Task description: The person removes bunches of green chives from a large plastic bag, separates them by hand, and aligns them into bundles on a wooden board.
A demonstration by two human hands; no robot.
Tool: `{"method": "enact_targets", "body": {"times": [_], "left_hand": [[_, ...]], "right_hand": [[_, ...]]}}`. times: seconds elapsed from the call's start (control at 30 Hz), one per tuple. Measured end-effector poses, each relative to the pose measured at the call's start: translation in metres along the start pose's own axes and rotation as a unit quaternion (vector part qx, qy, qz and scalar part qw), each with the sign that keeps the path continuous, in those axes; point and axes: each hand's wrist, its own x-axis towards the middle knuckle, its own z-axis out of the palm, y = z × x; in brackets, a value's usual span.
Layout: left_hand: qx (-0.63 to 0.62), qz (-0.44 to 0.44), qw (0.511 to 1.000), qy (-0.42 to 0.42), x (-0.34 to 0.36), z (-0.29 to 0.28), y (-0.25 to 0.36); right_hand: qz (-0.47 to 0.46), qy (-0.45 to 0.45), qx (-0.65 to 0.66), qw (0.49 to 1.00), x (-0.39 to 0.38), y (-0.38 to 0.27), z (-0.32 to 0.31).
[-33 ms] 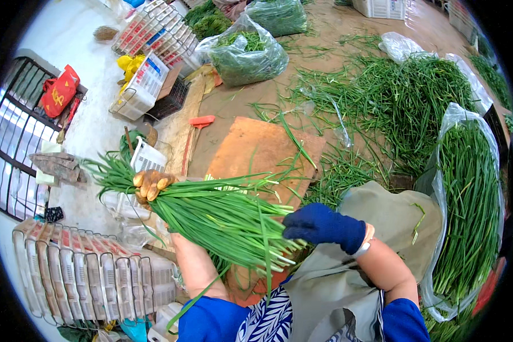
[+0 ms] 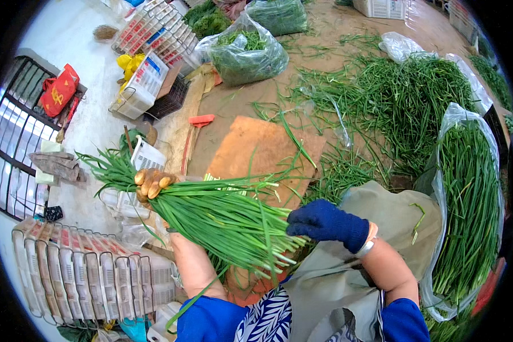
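Observation:
A thick bunch of garlic chives [image 2: 222, 222] lies slantwise in front of me, leafy tips to the left and pale cut ends to the right. Around its leafy part my left hand [image 2: 153, 184], in a stained tan glove, is closed. At the pale ends is my right hand [image 2: 328, 226], in a dark blue knitted glove, its fingers bent together against the outermost stems. What those fingertips pinch, if anything, is hidden. Beneath the bunch is an orange-brown board [image 2: 251, 145], with a few cut stems on it. A grey apron [image 2: 382, 219] covers my lap.
On the right stands a clear bag of upright chives [image 2: 467, 211], with a loose heap of chives [image 2: 416, 102] beyond it. Stacked white crates [image 2: 97, 273] are at the lower left. A red-orange scraper [image 2: 202, 120] lies past the board. Another filled bag [image 2: 248, 57] stands farther off.
My right hand has shifted slightly to the right, and its fingers have curled closer together. The leafy tips of the bunch have moved a little; my left hand keeps its hold.

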Motion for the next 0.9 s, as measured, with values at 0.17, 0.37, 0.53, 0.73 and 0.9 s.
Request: {"method": "enact_targets", "body": {"times": [0.17,0.37,0.53,0.73,0.9], "left_hand": [[0.178,-0.062,0.977,0.102,-0.015,-0.004,-0.002],[0.112,-0.040,0.988,0.094,-0.017,-0.002,-0.014],[0.195,0.038,0.969,0.150,-0.031,-0.010,0.023],[0.241,0.106,0.948,0.178,-0.034,0.000,0.019],[0.262,0.080,0.952,0.135,-0.031,0.009,-0.002]], "right_hand": [[0.059,0.147,-0.266,0.951,-0.006,0.023,-0.020],[0.071,0.293,-0.202,0.932,-0.017,0.062,-0.020],[0.233,0.371,0.097,0.894,-0.040,0.034,-0.014],[0.015,0.165,-0.169,0.971,-0.026,-0.013,0.030],[0.139,0.064,-0.060,0.986,-0.003,-0.005,0.044]]}}
